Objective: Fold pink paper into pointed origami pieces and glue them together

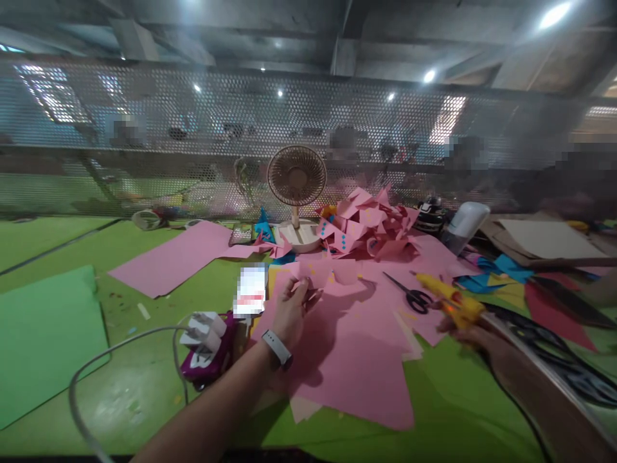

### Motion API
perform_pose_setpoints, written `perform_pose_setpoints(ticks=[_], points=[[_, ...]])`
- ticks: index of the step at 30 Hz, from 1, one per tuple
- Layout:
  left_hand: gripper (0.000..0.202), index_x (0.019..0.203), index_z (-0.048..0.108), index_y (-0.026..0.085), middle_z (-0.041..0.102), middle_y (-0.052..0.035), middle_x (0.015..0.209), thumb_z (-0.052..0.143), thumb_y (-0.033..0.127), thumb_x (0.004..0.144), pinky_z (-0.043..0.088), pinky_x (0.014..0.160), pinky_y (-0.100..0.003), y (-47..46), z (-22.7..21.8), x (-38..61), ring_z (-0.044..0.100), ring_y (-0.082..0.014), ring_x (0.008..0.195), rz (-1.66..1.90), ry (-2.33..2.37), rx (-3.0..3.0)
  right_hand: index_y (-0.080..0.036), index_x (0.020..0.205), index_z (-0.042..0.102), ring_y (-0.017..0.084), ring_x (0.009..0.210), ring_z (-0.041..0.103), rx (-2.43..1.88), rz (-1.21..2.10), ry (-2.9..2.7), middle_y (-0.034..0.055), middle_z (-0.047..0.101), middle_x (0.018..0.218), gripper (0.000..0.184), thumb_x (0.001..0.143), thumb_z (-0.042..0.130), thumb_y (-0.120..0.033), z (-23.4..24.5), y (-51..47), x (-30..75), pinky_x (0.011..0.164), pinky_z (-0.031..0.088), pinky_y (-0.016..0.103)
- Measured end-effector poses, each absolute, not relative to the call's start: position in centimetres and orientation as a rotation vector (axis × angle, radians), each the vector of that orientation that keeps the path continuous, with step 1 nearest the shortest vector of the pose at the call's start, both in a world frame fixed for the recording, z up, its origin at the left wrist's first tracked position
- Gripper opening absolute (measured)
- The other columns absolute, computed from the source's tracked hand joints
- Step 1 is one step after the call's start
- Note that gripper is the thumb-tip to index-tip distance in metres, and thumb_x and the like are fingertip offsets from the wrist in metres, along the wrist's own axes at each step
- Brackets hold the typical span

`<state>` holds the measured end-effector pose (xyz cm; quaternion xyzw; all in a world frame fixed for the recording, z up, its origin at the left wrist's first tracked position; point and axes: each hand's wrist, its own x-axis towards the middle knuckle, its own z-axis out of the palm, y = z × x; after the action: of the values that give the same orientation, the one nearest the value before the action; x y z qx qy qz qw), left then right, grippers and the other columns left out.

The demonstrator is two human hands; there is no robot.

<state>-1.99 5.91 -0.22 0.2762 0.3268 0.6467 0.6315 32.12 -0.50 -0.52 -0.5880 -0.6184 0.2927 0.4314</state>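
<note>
My left hand (290, 310), with a white band on the wrist, pinches a small folded piece of pink paper (315, 275) above a spread of pink sheets (357, 360) on the green table. My right hand (470, 334) is blurred at the right and grips a yellow glue gun (446, 297), its nozzle pointing left toward the paper. Black-handled scissors (409, 294) lie on the pink sheets between the two hands.
A pile of folded pink pieces with blue dots (366, 225) sits behind, beside a small desk fan (297, 193). A power strip with white plugs and a grey cable (207, 341) lies left. A green sheet (43, 334) is far left. Coloured papers and cardboard (544, 244) lie right.
</note>
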Motion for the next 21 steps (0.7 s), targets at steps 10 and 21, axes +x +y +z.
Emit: perform_pose_setpoints(ticks=[10, 21], points=[[0.025, 0.078, 0.05, 0.018, 0.053, 0.0044, 0.076, 0.068, 0.034, 0.071, 0.049, 0.081, -0.03, 6.0, -0.6, -2.3, 0.058, -0.0078, 0.069, 1.465, 0.777, 0.724, -0.014, 0.095, 0.061, 0.009, 0.053, 0.042, -1.094, 1.392, -1.514, -0.0008, 0.051, 0.064, 0.038, 0.079, 0.056, -0.048, 1.7, 2.3, 18.0, 0.049, 0.036, 0.022], [0.026, 0.079, 0.05, 0.019, 0.058, 0.0036, 0.075, 0.071, 0.03, 0.069, 0.048, 0.085, -0.035, 5.9, -0.7, -1.6, 0.062, -0.0118, 0.073, 1.43, 0.753, 0.724, -0.016, 0.094, 0.06, 0.008, 0.052, 0.043, -1.164, 1.37, -1.563, 0.0015, 0.054, 0.073, 0.043, 0.077, 0.055, -0.055, 0.8, 2.4, 17.2, 0.046, 0.038, 0.022]])
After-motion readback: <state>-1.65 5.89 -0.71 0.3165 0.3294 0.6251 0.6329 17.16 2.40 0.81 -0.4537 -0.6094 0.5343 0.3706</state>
